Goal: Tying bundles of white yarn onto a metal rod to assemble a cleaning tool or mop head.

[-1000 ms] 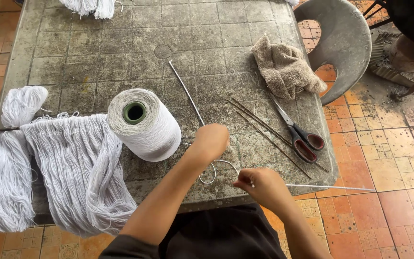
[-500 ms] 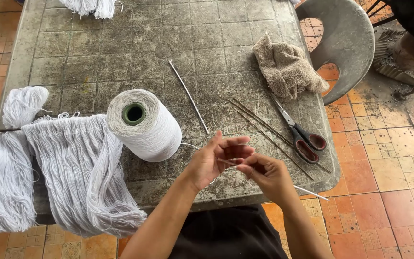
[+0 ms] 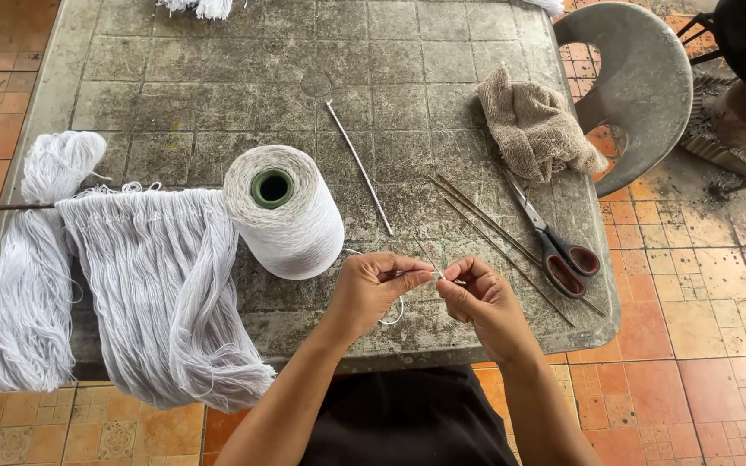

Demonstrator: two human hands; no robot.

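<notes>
— Since the hands met over the table edge half a second ago, what has changed?

— They have drawn closer. The left hand [image 3: 371, 287] now has thumb and forefinger pinched on a thin stick [image 3: 429, 259], and the right hand [image 3: 479, 299] pinches the white thread [image 3: 395, 312] right beside it. The long white rod that jutted past the table edge is gone from view.

— Where does the thread lead?

— It loops below the left hand and runs back to the white cone [image 3: 287, 210], which lies tilted on the stone table [image 3: 218, 95], just left of the hands.

— Any packages or labels?

— Only the cone's green core; it bears no label I can see. Scissors [image 3: 554, 239] with dark red handles lie to the right, beside loose sticks [image 3: 485, 226], below a beige rag [image 3: 537, 128].
</notes>
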